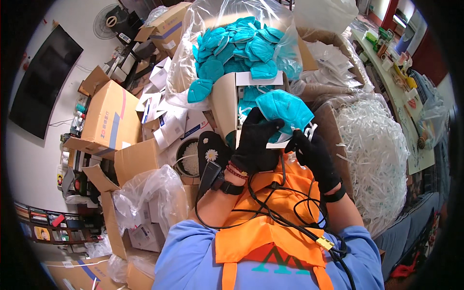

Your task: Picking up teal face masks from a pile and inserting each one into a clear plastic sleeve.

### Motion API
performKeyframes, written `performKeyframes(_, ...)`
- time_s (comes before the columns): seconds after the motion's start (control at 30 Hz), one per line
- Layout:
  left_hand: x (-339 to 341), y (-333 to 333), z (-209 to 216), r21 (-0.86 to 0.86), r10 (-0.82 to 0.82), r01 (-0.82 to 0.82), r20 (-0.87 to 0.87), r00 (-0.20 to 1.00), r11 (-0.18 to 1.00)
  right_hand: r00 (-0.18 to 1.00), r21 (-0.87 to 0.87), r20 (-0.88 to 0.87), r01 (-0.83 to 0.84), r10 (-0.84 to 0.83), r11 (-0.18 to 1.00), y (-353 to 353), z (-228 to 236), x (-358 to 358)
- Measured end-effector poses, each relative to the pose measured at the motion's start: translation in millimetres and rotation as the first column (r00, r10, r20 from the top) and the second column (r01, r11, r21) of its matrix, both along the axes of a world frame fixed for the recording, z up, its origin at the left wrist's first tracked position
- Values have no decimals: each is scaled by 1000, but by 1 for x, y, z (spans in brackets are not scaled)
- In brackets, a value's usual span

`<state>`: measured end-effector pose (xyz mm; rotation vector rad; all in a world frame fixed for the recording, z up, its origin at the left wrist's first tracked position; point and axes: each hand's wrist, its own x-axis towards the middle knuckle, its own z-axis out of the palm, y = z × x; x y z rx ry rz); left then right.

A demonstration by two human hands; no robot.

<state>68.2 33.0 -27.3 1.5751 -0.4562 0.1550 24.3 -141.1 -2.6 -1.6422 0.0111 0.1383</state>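
A teal folded face mask is held up in front of me, above an open white box. My left hand, in a black glove, is closed on the mask's lower left edge. At its lower right, my right hand, also gloved in black, has its fingers pinched together at a white ear loop. More teal masks lie inside the white box, partly hidden behind the held one. Just beyond, a big heap of teal masks fills a carton lined with clear plastic.
To the right, a plastic-lined carton holds a tangle of white straps; behind it another holds white packets. Cardboard boxes crowd the left. A cup of white granules stands near my left wrist. Black cables hang across my orange apron.
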Motion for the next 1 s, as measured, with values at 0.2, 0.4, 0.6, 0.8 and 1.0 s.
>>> performKeyframes(0.2, -2, 4, 17, -330, -158, 65, -266, 951, 942, 992, 286, -129, 38, -1, 957, 1, 5, -2)
performKeyframes(0.4, 2, 10, 11, -750, -429, -38, -419, 800, 661, 978, 343, -173, 171, -117, 924, 3, 1, -5)
performKeyframes(0.6, -11, 11, -10, 262, -238, 197, 135, 962, 945, 964, 313, -200, 231, -174, 921, 2, -3, -3)
performKeyframes(0.8, -6, 8, -19, 570, -285, -13, 430, 856, 821, 974, 318, -202, 166, -104, 933, -4, -10, -8)
performKeyframes(1.0, -18, 2, -21, 198, -266, 265, -21, 964, 944, 985, 336, -144, 138, -94, 932, 7, -5, -10)
